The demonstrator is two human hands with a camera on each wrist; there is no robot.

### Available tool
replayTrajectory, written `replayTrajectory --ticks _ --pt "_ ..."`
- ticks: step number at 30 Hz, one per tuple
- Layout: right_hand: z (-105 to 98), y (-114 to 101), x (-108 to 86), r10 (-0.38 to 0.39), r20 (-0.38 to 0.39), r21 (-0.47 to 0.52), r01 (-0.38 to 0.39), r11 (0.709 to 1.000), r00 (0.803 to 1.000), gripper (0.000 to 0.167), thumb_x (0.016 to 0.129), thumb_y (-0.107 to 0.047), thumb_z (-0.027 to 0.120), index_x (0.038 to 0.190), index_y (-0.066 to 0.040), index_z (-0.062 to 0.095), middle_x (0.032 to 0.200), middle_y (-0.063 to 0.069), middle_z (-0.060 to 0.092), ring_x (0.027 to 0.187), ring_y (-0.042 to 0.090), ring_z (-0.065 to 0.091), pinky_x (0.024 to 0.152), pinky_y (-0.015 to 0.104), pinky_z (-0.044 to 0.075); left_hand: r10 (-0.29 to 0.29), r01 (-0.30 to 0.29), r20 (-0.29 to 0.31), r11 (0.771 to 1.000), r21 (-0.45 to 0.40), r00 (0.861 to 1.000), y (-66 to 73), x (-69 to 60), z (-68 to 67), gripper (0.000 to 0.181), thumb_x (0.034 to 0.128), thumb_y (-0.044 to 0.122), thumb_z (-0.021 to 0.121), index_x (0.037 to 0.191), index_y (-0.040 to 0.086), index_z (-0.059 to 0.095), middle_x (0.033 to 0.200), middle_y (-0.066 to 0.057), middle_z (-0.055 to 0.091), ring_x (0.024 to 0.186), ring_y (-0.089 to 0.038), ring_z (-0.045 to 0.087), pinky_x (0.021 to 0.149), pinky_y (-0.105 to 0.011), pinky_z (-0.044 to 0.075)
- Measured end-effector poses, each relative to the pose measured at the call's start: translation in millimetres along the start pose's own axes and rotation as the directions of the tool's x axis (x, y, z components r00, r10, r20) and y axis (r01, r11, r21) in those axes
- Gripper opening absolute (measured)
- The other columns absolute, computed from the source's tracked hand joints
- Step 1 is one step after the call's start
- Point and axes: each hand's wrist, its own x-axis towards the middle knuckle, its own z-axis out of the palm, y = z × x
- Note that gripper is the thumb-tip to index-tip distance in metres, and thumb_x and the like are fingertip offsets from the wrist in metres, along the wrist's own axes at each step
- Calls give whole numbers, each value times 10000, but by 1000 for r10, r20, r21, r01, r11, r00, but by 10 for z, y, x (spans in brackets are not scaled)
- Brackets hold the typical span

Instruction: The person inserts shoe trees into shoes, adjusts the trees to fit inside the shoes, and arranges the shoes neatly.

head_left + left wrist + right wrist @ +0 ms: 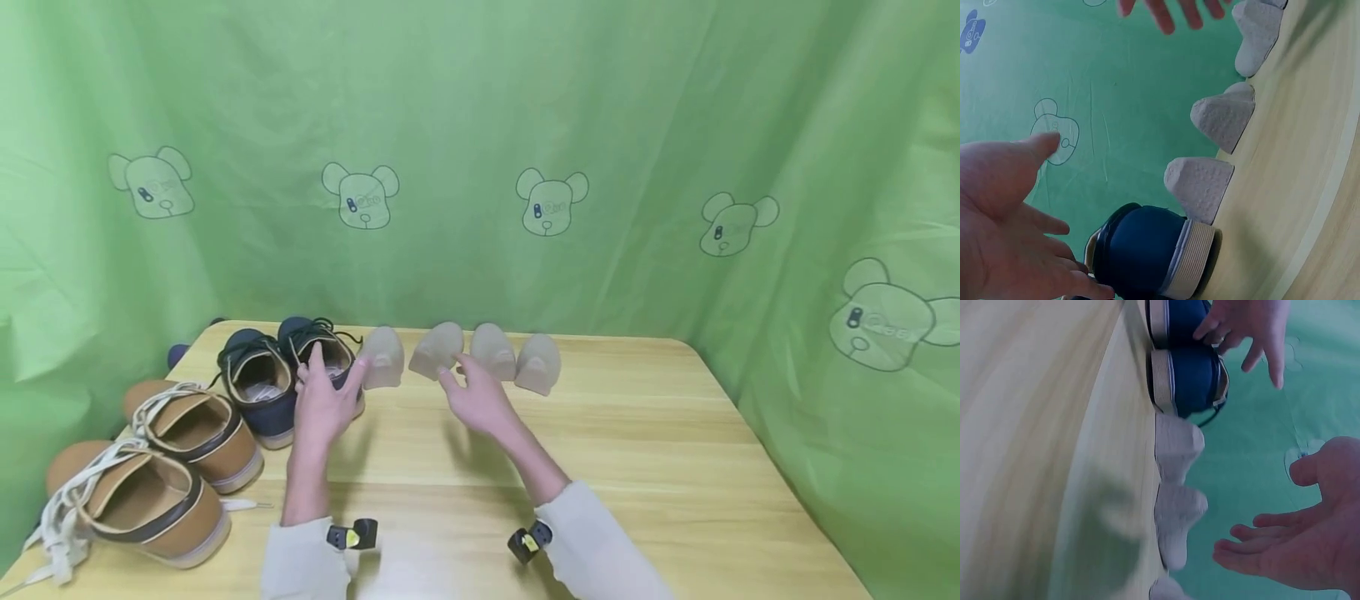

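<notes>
1. My left grip (327, 408) is spread, thumb apart from the fingers, with nothing held in it. It is over the right-hand navy shoe (1141, 247); my fingers overlap the shoe in the views, and I cannot tell whether they touch it.
2. My right grip (480, 404) is loosely spread too, thumb away from the fingers, and holds nothing. It hangs in the air in front of the row of grey pieces, and the right wrist view shows a gap between my fingers and them.
3. That row is four rounded grey pieces on the desk (637, 450), near its far edge: the first (382, 358) just beside the right-hand navy shoe, the second (437, 348) turned at an angle, then the third (492, 352) and the fourth (538, 364) close together.
4. The left-hand navy shoe (272, 414) stands right beside its mate, both with dark laces and heels towards me.
5. Nearer to me on the left are two brown shoes, the farther one (225, 450) and the nearer one (180, 525), with white laces (63, 525) trailing onto the desk.
6. A green curtain (465, 267) printed with outlined animal heads hangs behind.
</notes>
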Motion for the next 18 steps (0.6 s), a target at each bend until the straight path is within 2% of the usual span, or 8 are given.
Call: replayTrajectory --ticks 6,11,18 --pt "184 -186 136 -28 59 26 26 999 998 578 1063 -406 449 1546 -91 400 1488 176 536 1367 394 504 1122 547 429 -40 40 -13 999 -1 999 -41 18 -28 839 1026 432 492 1633 60 47 1606 -358 170 1451 -568 234 1215 -622 209" --pt "364 -280 248 -55 71 48 52 998 996 547 1053 -395 482 1486 -61 485 1467 177 553 1328 370 549 1099 510 463 -61 61 4 998 6 998 -91 44 -16 797 1026 386 483 1622 25 96 1607 -356 180 1424 -571 285 1210 -611 235" --pt "598 -357 436 -81 60 63 77 995 995 516 1039 -422 511 1357 -30 622 1376 164 636 1262 338 609 1069 459 497 -29 30 -16 998 59 999 -138 59 -6 618 1013 331 477 1522 -10 397 1535 -352 302 1354 -580 392 1151 -614 338"
